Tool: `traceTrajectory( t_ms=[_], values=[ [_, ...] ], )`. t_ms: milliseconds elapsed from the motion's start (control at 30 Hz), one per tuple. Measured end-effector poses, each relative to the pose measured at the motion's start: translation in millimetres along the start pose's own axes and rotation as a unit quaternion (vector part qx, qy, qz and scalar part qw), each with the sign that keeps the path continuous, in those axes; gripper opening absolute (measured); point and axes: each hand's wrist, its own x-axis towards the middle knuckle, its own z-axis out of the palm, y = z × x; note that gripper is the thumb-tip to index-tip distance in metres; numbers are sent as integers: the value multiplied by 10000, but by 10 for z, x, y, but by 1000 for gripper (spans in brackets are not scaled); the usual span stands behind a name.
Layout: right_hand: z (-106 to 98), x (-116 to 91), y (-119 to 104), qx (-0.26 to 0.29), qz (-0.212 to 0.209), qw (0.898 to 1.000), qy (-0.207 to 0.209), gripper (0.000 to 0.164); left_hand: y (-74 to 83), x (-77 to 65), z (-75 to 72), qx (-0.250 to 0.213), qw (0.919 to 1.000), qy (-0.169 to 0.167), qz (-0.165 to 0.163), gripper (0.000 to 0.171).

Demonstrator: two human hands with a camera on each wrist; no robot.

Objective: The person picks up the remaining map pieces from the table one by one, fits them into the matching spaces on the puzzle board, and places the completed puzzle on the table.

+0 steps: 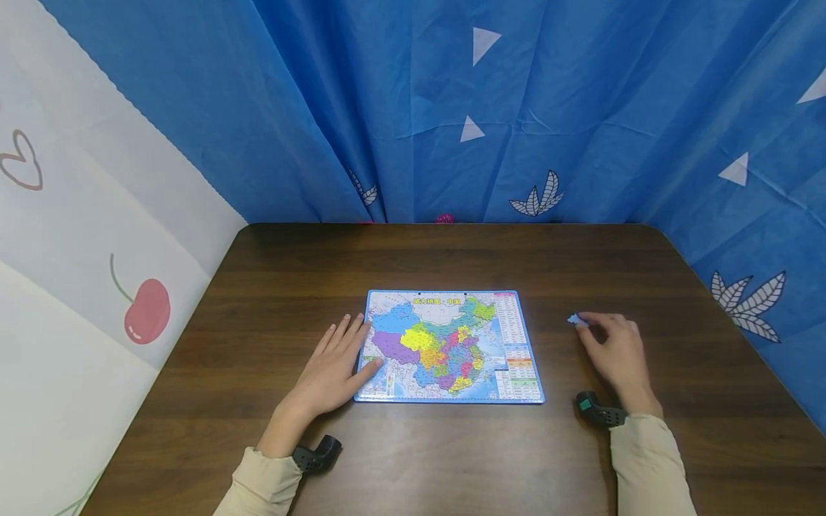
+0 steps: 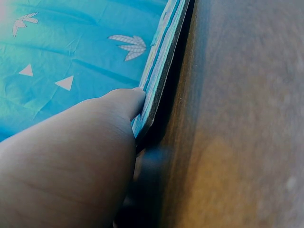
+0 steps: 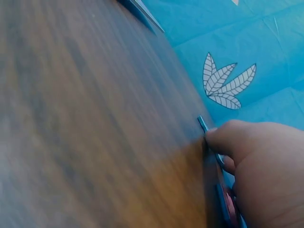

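A map puzzle board lies flat on the table, with coloured regions, a printed chart down its right side and a blue rim. My left hand rests along its left edge, fingers spread and straight. The thumb touches the board's edge in the left wrist view. To the right of the board, my right hand pinches a small light-blue puzzle piece between thumb and finger. In the right wrist view the piece appears edge-on at the thumb tip, low over the table, and the hand hides part of it.
The dark wooden table extends around the board on all sides. A blue curtain hangs behind it and along the right. A white cloth with a cherry print is on the left. Each wrist wears a black camera.
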Motion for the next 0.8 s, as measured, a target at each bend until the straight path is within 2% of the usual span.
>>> traceTrajectory(
  t_ms=[467, 667, 800],
  values=[
    [67, 13, -56, 43, -250, 9995, -205, 32, -4, -2, 7, 7, 10000, 67, 44, 82],
    [76, 28, -51, 96, -540, 9985, 33, 30, -6, 1, 8, 2, 10000, 47, 35, 82],
    [77, 42, -52, 123, -587, 9980, 190, 34, -6, 2, 7, -6, 10000, 43, 31, 82]
  ],
)
